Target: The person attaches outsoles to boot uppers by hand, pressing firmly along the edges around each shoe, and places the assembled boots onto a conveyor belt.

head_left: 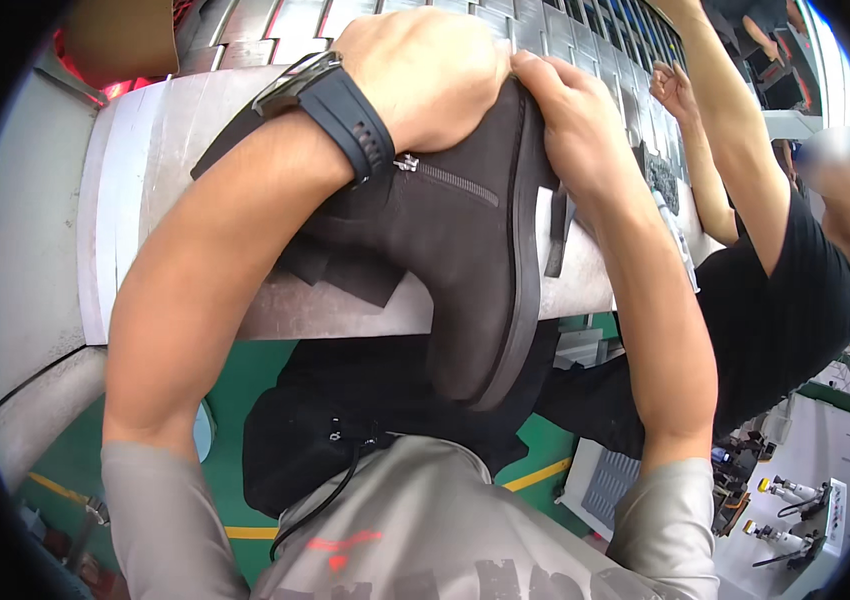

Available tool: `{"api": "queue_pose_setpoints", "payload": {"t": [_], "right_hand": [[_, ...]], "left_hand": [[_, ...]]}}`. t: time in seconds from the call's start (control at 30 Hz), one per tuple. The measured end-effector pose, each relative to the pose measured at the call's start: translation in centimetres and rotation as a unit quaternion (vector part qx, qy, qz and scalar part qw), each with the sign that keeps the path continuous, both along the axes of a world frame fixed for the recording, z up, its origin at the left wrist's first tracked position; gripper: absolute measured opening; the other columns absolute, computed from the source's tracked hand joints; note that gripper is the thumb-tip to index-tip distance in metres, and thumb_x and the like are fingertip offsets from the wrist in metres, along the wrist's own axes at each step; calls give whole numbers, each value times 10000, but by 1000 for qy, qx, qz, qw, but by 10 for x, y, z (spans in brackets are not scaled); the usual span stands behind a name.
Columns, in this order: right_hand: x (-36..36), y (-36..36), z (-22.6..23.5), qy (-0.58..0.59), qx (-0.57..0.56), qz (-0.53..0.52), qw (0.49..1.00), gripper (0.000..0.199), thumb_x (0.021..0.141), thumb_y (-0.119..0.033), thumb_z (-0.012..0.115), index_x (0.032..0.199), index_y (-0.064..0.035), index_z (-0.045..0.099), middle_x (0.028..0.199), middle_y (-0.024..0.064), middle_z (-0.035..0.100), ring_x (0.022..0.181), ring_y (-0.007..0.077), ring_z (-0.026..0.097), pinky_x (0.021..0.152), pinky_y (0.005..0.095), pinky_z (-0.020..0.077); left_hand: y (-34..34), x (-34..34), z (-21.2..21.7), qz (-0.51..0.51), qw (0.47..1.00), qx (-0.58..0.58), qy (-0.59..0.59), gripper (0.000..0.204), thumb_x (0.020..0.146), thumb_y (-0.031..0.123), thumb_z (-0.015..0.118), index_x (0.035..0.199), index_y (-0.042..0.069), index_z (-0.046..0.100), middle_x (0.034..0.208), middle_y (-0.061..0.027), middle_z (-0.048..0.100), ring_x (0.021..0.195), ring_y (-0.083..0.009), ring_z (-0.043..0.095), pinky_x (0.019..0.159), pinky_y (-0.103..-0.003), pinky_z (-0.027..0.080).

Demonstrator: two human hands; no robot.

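Observation:
A dark brown ankle boot (480, 250) lies on its side over the pale work surface, its toe toward me and its sole edge on the right. A short metal zipper (450, 182) runs along its side. My left hand (425, 80), with a dark watch (335, 110) on the wrist, is closed at the heel end; its fingertips are mostly hidden. My right hand (580, 115) grips the heel from the sole side, thumb close to the left hand. A dark brown flap (360, 285) shows beneath the boot; whether it belongs to the boot, I cannot tell.
The pale ledge (125, 210) ends before my waist. Beyond it runs a slatted metal conveyor (275, 25). Close on the right, a co-worker in a black shirt (775, 290) reaches forward with bare arms. A brown box (120, 40) stands at the far left. The floor (285, 375) is green.

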State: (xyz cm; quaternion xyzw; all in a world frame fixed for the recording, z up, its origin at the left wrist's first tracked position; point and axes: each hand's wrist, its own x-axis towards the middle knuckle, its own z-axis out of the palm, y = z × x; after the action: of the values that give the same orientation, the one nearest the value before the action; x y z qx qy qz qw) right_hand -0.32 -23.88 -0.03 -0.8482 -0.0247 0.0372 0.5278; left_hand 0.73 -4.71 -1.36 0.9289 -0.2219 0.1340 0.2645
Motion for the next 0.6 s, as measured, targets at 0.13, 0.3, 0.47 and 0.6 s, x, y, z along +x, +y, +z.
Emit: {"api": "queue_pose_setpoints", "payload": {"t": [0.13,0.3,0.47,0.6], "right_hand": [[-4,6,-3,-46,-70,-37,996,428,1037,-319,628,1092,93,734,902,170,747,794,178,650,761,354,538],[-34,24,3,-163,-42,-57,984,658,1034,-530,656,1218,99,714,1152,221,767,1101,262,716,996,368,538],[-40,28,-7,-184,-143,-95,968,640,1075,-465,624,1362,106,647,1293,279,726,1250,351,673,1089,414,495],[-43,10,-32,-160,8,-172,972,676,1066,-499,624,1377,100,647,1416,287,668,1319,364,638,1142,396,463]], "left_hand": [[-4,9,-7,17,999,30,41,539,1090,405,547,838,-24,753,862,-291,732,868,-491,720,811,-568,570],[1,8,-10,-66,991,92,-67,288,1010,217,564,1010,32,784,870,-221,757,862,-452,756,763,-560,598],[-3,10,2,-25,996,73,40,279,964,239,614,972,47,816,987,-266,775,960,-456,760,848,-542,603],[-12,20,1,-68,982,175,-7,307,991,228,564,991,49,813,987,-281,769,971,-461,757,848,-556,600]]}}
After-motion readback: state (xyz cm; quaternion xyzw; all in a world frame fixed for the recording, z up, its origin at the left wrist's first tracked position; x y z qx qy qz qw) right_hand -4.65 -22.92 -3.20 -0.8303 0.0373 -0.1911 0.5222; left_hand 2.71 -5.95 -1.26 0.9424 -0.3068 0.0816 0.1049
